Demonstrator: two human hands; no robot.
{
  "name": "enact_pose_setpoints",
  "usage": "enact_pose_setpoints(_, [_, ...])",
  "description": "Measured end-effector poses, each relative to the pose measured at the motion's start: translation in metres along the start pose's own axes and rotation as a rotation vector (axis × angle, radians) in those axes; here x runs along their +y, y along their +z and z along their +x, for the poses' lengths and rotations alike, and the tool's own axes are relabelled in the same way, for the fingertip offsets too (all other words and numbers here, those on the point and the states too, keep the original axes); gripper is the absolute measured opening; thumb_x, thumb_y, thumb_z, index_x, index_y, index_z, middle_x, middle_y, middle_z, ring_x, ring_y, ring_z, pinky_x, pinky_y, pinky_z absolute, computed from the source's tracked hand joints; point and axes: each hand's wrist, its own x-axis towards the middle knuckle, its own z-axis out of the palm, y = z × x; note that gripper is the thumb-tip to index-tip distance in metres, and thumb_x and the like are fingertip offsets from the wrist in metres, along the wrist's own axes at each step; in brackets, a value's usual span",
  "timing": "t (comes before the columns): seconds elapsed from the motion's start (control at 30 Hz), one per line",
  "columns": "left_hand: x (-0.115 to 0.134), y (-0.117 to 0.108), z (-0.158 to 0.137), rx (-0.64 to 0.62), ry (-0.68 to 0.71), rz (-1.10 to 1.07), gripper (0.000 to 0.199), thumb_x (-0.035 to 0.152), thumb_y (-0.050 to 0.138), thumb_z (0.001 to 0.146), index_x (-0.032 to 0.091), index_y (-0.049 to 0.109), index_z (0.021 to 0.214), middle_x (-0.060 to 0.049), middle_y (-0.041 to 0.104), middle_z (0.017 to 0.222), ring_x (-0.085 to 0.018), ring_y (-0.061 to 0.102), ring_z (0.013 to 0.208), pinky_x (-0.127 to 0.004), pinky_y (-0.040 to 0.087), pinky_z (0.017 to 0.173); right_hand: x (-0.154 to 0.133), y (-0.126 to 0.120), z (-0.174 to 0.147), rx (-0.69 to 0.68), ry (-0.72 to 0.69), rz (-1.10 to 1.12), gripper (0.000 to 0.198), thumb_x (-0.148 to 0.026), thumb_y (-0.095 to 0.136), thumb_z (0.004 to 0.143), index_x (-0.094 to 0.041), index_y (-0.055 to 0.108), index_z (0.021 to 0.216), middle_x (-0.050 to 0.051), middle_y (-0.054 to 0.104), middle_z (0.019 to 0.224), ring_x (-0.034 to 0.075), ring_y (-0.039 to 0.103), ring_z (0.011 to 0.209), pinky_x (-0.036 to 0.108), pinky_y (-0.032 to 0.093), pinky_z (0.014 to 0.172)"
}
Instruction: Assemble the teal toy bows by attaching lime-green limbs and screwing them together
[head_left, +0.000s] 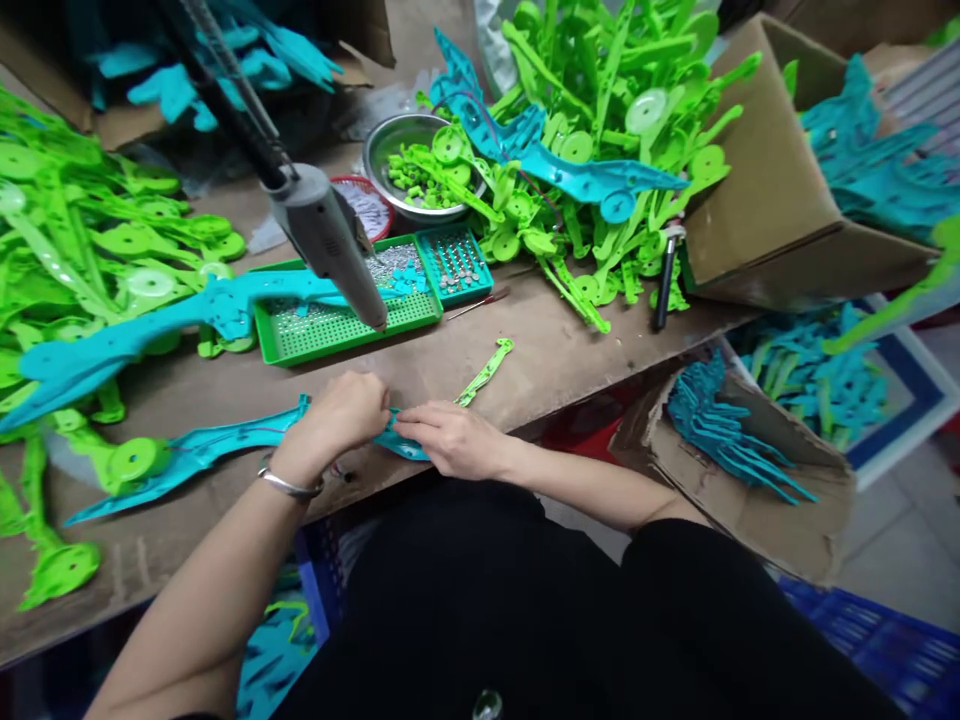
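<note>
A long blue plastic half-shell (217, 445) with a thin wire along it lies at the table's front edge, open side up. My left hand (349, 412), a metal bangle at its wrist, is curled over the middle of the shell; its fingertips are hidden, and so is anything in them. Close by, my right hand (459, 440) has its fingers pressed together on the shell's right end, thumb out of sight. Just beyond the right hand lies a slim light-green plastic arm (486, 372). Small dark wire ends (341, 470) show below my left wrist.
A grey electric screwdriver (330, 240) hangs over a green tray (352, 335) of screws. Behind stand a metal bowl (375, 160) of green bits and a green parts heap (585, 90). More green parts (67, 200) lie left; cardboard boxes (772, 190) stand right.
</note>
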Motion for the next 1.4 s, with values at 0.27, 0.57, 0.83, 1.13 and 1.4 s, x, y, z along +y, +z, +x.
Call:
enact_pose_setpoints(0.27, [0.009, 0.01, -0.011, 0.269, 0.039, 0.107, 0.034, 0.011, 0.057, 0.077, 0.012, 0.065, 0.11, -0.017, 0.07, 0.112, -0.034, 0.065, 0.105, -0.041, 0.05, 0.078, 0.058, -0.085, -0.033, 0.135, 0.131, -0.226, 0.028, -0.01, 0.05, 0.094, -0.017, 0.069, 0.114, 0.013, 0.074, 0.113, 0.022, 0.067, 0.099, 0.041, 0.056, 0.085])
enact_pose_setpoints(0.57, [0.005, 0.04, -0.026, 0.609, 0.127, 0.163, 0.015, 0.015, 0.057, 0.09, 0.016, 0.065, 0.102, -0.011, 0.067, 0.092, -0.033, 0.063, 0.087, -0.043, 0.047, 0.068, 0.096, -0.152, -0.023, 0.007, 0.29, -0.392, 0.027, -0.022, 0.048, 0.098, -0.017, 0.075, 0.103, 0.009, 0.076, 0.09, 0.02, 0.066, 0.083, 0.034, 0.049, 0.076])
enact_pose_setpoints(0.83, [0.018, 0.09, -0.049, 1.243, 0.295, -0.208, 0.039, 0.006, 0.068, 0.088, 0.018, 0.059, 0.124, -0.011, 0.069, 0.114, -0.026, 0.065, 0.107, -0.043, 0.051, 0.094, 0.132, -0.195, 0.023, 0.188, 0.36, -0.3, 0.02, -0.019, 0.058, 0.09, -0.018, 0.075, 0.099, 0.008, 0.078, 0.098, 0.021, 0.072, 0.091, 0.037, 0.056, 0.086])
enact_pose_setpoints(1.13, [0.017, 0.164, -0.049, 1.403, 0.033, -0.188, 0.062, 0.011, 0.071, 0.084, 0.025, 0.051, 0.141, -0.014, 0.068, 0.115, -0.033, 0.062, 0.112, -0.054, 0.047, 0.095, 0.249, -0.275, 0.167, 0.543, 0.766, -0.284, 0.034, -0.004, 0.051, 0.081, 0.009, 0.062, 0.11, 0.019, 0.074, 0.114, 0.015, 0.069, 0.105, 0.031, 0.047, 0.088])
enact_pose_setpoints(1.4, [0.022, 0.176, -0.044, 1.452, -0.019, -0.162, 0.039, 0.018, 0.068, 0.084, 0.032, 0.065, 0.12, -0.007, 0.071, 0.101, -0.029, 0.063, 0.098, -0.051, 0.043, 0.095, 0.314, -0.275, 0.271, 0.546, 0.946, -0.275, 0.026, -0.006, 0.051, 0.075, -0.009, 0.039, 0.053, 0.029, 0.068, 0.122, 0.021, 0.06, 0.129, 0.039, 0.042, 0.098])
